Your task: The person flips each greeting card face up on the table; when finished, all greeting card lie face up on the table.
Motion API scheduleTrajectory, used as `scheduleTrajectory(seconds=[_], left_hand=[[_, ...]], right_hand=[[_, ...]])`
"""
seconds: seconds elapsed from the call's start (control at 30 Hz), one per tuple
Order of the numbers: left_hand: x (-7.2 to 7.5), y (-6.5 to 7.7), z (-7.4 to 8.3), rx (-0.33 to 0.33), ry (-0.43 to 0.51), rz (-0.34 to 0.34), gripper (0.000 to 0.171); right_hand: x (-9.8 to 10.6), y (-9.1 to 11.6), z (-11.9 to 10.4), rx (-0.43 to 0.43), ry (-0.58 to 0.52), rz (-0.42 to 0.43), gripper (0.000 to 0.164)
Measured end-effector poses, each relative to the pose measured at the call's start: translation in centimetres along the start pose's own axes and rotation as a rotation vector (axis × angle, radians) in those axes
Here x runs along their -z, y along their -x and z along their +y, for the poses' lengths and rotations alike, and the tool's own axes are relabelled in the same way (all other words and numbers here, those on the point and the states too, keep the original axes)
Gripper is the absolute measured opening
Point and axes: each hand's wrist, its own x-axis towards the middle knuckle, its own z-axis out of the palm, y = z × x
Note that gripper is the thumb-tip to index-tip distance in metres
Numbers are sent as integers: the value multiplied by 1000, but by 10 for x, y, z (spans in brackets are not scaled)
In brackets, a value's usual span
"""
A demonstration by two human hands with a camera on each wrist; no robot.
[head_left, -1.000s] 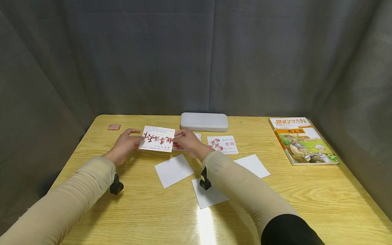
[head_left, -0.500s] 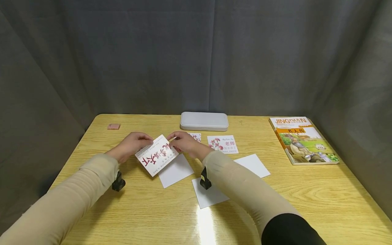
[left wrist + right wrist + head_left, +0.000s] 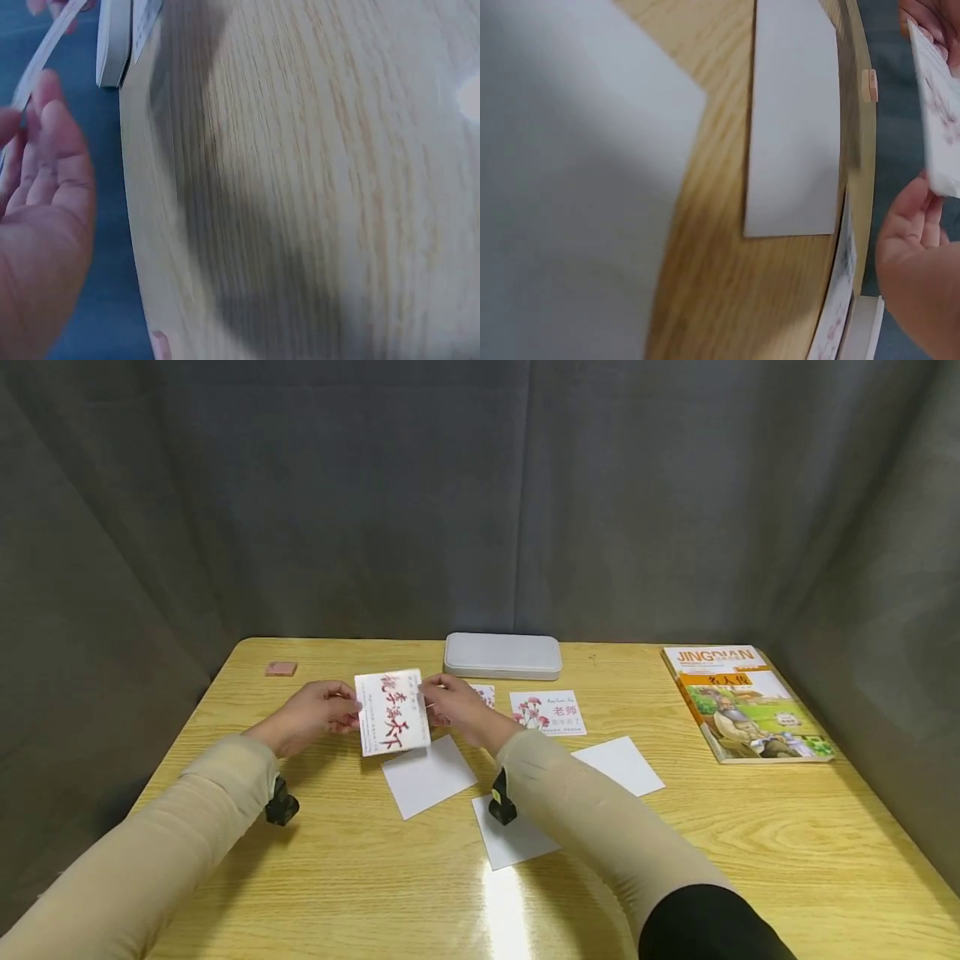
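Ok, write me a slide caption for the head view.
Left hand and right hand hold a red-lettered card above a wooden table bearing a white case and a book.

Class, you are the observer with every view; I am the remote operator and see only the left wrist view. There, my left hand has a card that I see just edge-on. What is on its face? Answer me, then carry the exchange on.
Observer: In the head view, the face of the card bears large dark-red characters.
Operator: My view misses the right side of the table. Does anything lie there?
Observer: Yes, the head view shows a book with an illustrated cover lying there.
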Motion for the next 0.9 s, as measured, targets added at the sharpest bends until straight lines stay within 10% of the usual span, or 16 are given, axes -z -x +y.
scheduleTrajectory(seconds=[0.23,0.57,0.7,0.9], left_hand=[[6,8,-3,-6,267,115,7],[-3,6,-1,31,342,143,11],[-3,8,-2,45,181,254,42],[-5,12,-5,-75,-404,253,67]], right_hand=[[-1,0,4,-37,-266,-26,14],[-10,-2,7,-43,-393,-12,11],[-14,-3,8,-19,-379,19,12],[-19,-6,10,-24,-236,42,8]])
